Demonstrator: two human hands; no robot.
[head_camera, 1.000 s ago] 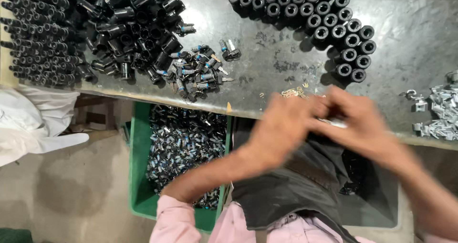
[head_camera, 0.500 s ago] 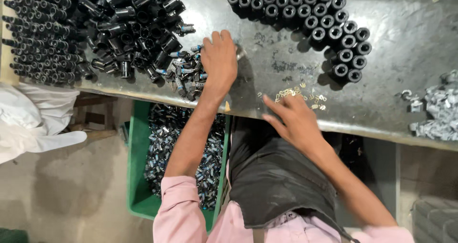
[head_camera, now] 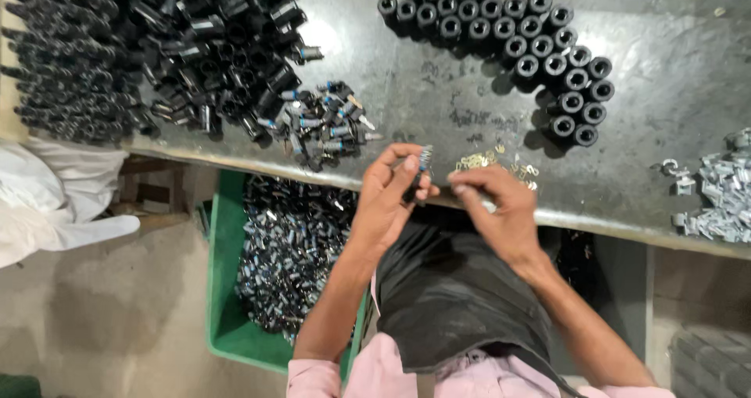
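Small threaded part [head_camera: 418,173] in left hand [head_camera: 389,202] above grey workbench [head_camera: 665,38].

Bare tabletop [head_camera: 438,93] lies open ahead of the hands, between the small pile of threaded parts [head_camera: 325,124] on the left and the rows of black caps [head_camera: 540,46] further back. The big black heap [head_camera: 141,46] blocks the far left. Small brass clips [head_camera: 493,162] lie just beside the right hand [head_camera: 501,210]. Grey fittings [head_camera: 716,199] crowd the right edge.

Green crate [head_camera: 227,320], pink sleeves [head_camera: 328,374], black caps [head_camera: 540,46], seemingly brass-yellow clips [head_camera: 477,161].
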